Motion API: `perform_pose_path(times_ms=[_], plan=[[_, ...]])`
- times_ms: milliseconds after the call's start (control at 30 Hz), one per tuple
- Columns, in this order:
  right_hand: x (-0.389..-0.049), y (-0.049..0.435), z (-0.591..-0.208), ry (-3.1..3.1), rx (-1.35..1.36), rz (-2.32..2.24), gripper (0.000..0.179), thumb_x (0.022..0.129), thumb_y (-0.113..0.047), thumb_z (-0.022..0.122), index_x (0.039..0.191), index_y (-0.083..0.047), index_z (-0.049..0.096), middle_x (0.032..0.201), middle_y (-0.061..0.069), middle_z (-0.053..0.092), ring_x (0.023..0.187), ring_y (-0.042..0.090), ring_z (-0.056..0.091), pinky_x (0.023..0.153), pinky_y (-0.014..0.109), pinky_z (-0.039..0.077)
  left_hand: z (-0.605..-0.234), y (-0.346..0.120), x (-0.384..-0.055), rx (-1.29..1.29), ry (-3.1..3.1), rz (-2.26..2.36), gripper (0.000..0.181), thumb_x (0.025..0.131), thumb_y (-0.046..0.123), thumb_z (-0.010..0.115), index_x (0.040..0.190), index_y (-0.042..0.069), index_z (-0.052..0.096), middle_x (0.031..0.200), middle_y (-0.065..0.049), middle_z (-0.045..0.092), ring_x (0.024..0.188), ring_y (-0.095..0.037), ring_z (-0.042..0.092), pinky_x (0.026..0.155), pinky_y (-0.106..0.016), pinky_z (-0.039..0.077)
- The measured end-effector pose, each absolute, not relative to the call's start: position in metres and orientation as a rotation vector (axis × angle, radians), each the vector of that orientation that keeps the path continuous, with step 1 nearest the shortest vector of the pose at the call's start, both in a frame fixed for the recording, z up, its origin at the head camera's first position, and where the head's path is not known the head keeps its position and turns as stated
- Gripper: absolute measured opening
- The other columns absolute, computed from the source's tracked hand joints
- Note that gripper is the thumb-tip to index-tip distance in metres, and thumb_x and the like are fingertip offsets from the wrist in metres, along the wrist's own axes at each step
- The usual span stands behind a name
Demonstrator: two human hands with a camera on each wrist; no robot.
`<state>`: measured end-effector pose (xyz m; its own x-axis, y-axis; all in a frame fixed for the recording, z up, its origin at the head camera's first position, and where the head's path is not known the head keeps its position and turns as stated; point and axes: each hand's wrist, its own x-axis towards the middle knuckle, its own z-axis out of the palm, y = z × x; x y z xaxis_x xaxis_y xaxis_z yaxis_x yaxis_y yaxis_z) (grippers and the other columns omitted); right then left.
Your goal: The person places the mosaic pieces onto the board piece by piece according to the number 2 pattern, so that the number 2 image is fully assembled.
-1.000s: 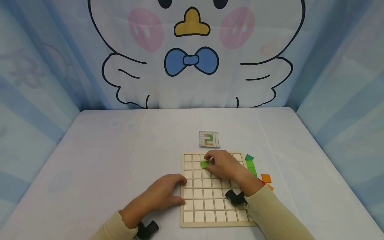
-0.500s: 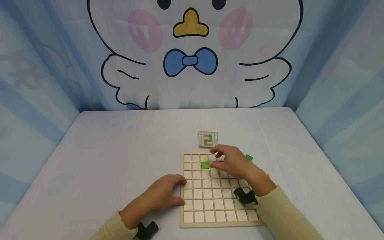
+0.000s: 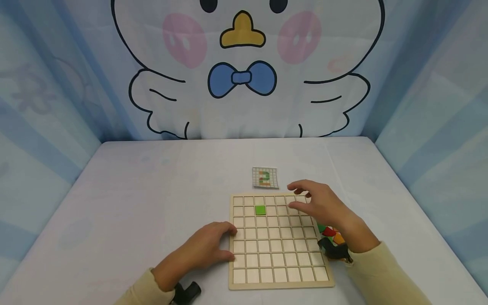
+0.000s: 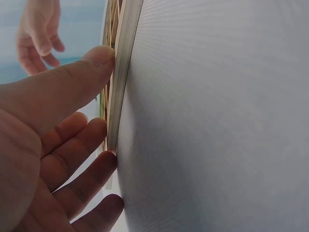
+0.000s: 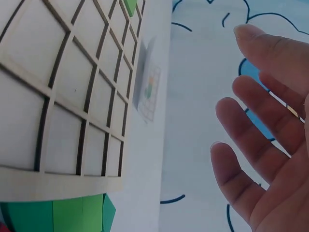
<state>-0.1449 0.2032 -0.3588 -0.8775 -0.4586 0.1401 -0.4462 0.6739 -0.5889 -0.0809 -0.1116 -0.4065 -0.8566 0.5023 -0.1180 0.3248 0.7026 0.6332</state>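
A wooden grid board (image 3: 282, 245) lies on the white table, with one green square tile (image 3: 260, 210) in a cell of its second row from the far side. My left hand (image 3: 207, 243) touches the board's left edge with thumb and fingers; the left wrist view shows the thumb (image 4: 99, 58) on the rim. Over the board's far right corner hovers my right hand (image 3: 324, 203), fingers apart and nothing between them. In the right wrist view its fingers (image 5: 241, 125) are spread loosely. Green tiles (image 5: 77, 212) lie along the board's right edge, partly hidden by the right arm in the head view.
Beyond the board lies a small pattern card (image 3: 264, 177) with a coloured figure on a grid. Red (image 3: 329, 231) and orange tiles (image 3: 338, 239) lie right of the board, beneath the right wrist. A printed curtain (image 3: 244, 114) stands behind the table.
My right hand has let go of the green square tile and moved right, away from it. The tile stays in its cell. My left hand has not moved from the board's edge.
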Motion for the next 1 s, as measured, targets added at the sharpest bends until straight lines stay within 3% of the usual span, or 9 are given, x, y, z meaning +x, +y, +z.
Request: perform_pose_path(times_ms=[667,1000], plan=[[-0.142,0.249,-0.379,2.950,-0.543,-0.893,0.029,0.093,-0.008,0.069,0.121,-0.002,0.065,0.110,0.013,0.069,0.102,0.033,0.062,0.088,0.052,0.053,-0.407,-0.112,-0.081,0.637,2.621,0.898,0.050,0.077,0.020,0.088,0.119,0.008,0.063,0.115,-0.002,0.065,0.118,-0.028,0.058,0.101,-0.048,0.046],[-0.144,0.264,-0.386,2.918,-0.423,-0.835,0.028,0.094,-0.012,0.067,0.121,-0.006,0.066,0.114,0.013,0.067,0.104,0.034,0.059,0.090,0.055,0.052,-0.407,-0.111,-0.080,0.622,2.620,0.893,0.051,0.077,0.020,0.088,0.119,0.008,0.063,0.116,-0.002,0.065,0.119,-0.028,0.058,0.101,-0.048,0.046]])
